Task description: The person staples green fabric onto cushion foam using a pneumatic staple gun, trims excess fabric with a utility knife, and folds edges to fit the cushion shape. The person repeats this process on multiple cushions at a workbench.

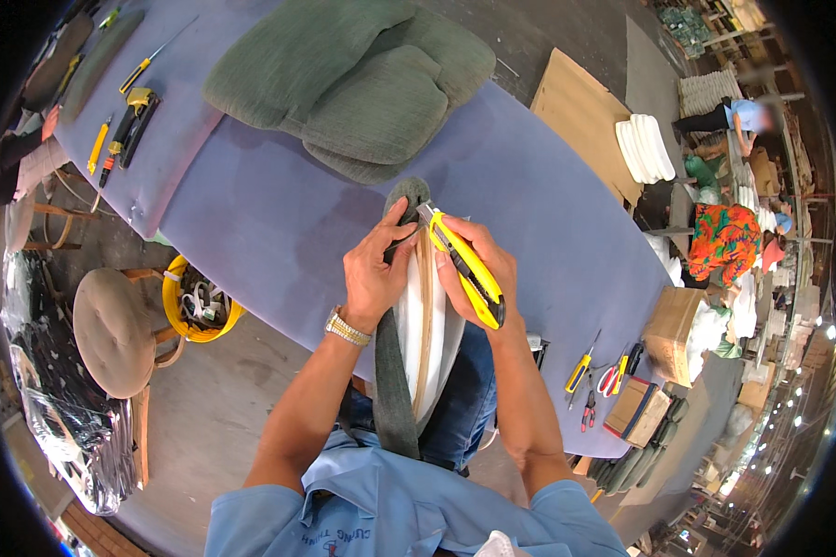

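Observation:
In my right hand (485, 258) is a yellow utility knife (474, 278), its blade end against the top of a narrow padded piece. That piece stands on edge between my hands and shows white padding (411, 320) and a tan wood strip (424, 325). Dark green fabric (397, 390) covers its tip and hangs loose along its left side. My left hand (373, 269) is closed, pinching the fabric near the tip, close to the blade. Exactly where the blade meets the fabric is hidden by my fingers.
Green upholstered pads (362, 88) lie stacked on the blue-covered table (548, 204). A staple gun (132, 125) and screwdriver (137, 74) lie far left; red-handled scissors (609, 379) and another screwdriver (581, 369) lie right. A yellow bucket (172, 302) and round-seated stool (113, 330) stand left. Other people work at far right.

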The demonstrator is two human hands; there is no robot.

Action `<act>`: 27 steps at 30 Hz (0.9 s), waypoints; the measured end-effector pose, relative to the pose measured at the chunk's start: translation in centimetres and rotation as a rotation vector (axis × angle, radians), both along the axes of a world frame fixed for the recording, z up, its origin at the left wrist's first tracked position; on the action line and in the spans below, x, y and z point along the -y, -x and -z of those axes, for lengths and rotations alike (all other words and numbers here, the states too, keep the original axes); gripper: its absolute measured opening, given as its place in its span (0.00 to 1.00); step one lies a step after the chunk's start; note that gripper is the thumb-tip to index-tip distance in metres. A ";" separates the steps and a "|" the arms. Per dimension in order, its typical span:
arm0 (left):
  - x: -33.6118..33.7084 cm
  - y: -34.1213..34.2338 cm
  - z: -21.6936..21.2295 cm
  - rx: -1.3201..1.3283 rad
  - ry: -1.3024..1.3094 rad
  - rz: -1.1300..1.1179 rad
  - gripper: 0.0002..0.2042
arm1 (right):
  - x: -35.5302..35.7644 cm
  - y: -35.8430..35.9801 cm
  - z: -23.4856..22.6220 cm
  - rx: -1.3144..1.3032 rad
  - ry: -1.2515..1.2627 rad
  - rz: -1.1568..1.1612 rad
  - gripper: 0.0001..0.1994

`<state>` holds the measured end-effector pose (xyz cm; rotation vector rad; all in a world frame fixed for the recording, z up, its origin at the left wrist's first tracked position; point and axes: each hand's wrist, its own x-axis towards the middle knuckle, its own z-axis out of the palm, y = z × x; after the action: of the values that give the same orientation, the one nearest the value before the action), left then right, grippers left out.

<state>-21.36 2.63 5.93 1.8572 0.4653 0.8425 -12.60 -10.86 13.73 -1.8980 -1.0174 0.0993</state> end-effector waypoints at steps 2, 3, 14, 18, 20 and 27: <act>-0.1 0.1 0.3 -0.002 -0.021 0.000 0.07 | 0.1 0.0 0.5 0.009 -0.014 0.008 0.18; -0.2 0.1 0.3 -0.011 0.001 0.007 0.07 | 0.1 -0.1 0.8 0.015 -0.032 0.016 0.18; -1.2 0.4 0.2 -0.041 0.034 0.052 0.06 | -0.4 0.7 2.0 -0.077 -0.046 0.098 0.19; -1.1 0.4 -0.1 -0.071 0.087 0.066 0.06 | -0.5 0.3 2.8 0.029 -0.107 0.076 0.19; -1.2 0.3 -0.1 -0.068 0.103 0.076 0.05 | -0.4 0.5 2.8 -0.022 -0.097 0.088 0.19; -1.2 0.4 -0.4 -0.095 0.107 0.079 0.04 | -1.1 0.6 3.5 0.019 -0.167 0.106 0.20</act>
<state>-21.75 3.81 6.32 1.8103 0.4835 0.6664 -13.18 -9.79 10.24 -1.7990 -0.9073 -0.0633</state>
